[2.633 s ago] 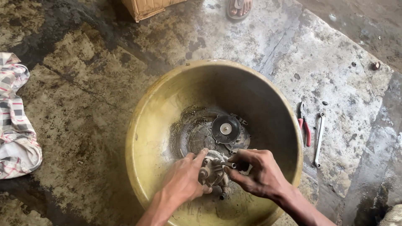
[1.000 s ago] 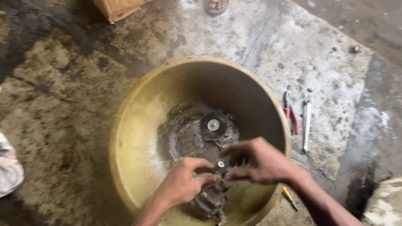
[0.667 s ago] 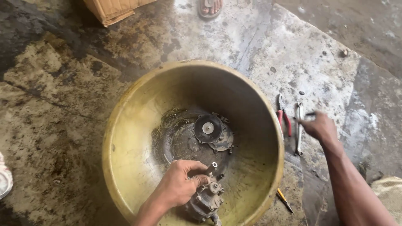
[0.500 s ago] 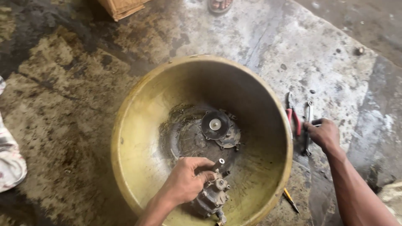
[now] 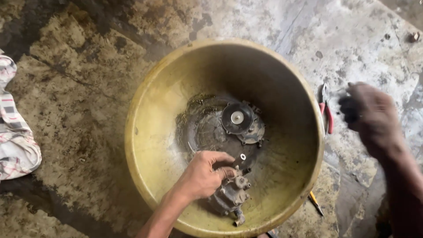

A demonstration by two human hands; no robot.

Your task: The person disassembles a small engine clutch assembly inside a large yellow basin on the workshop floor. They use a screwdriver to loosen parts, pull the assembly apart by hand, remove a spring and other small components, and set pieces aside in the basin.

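Observation:
A big yellow basin sits on the wet concrete floor with dirty liquid at its bottom. My left hand reaches into it and grips a small grey metal engine part near the front wall. A round dark disc-shaped part lies in the middle of the basin. My right hand is outside the basin to the right, blurred, with its fingers curled round a small dark object. Red-handled pliers lie on the floor just left of that hand.
A checked cloth lies on the floor at the left edge. A yellow-handled tool pokes out beside the basin's lower right rim. A small bit of debris sits at the top right.
My right hand left the metal part, went out of the basin to the tools on the right and has lifted there. My left hand stays on the part.

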